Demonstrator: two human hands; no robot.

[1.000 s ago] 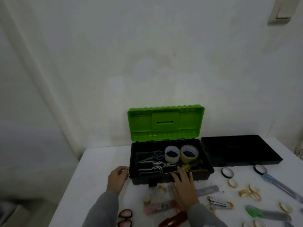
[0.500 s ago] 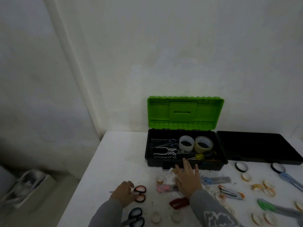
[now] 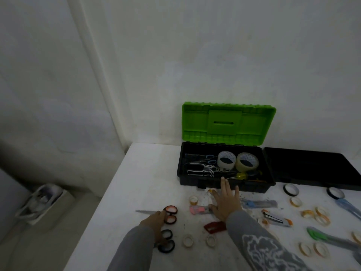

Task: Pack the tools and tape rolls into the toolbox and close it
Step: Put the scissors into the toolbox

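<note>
The black toolbox (image 3: 226,183) stands open at the back of the white table, its green lid (image 3: 228,122) upright. Inside lie two large tape rolls (image 3: 226,160), scissors, pliers and a yellow screwdriver. My left hand (image 3: 154,220) is curled over the red-handled scissors (image 3: 170,214) at the table's left front; the blade tip pokes out to its left. My right hand (image 3: 225,204) lies flat with fingers spread just in front of the toolbox, next to a pink utility knife (image 3: 199,209). Black-handled scissors (image 3: 166,241) lie below my left hand.
A black tray (image 3: 312,169) sits right of the toolbox. Several small tape rolls, a blue cutter (image 3: 257,204), a red piece (image 3: 214,226), a stapler (image 3: 275,220) and a green-handled tool (image 3: 322,235) are scattered on the right. The table edge runs down the left; a box (image 3: 39,202) stands on the floor.
My left hand left the toolbox's front left corner, came down to the red-handled scissors and now covers them. My right hand stayed flat before the toolbox. The view swung left.
</note>
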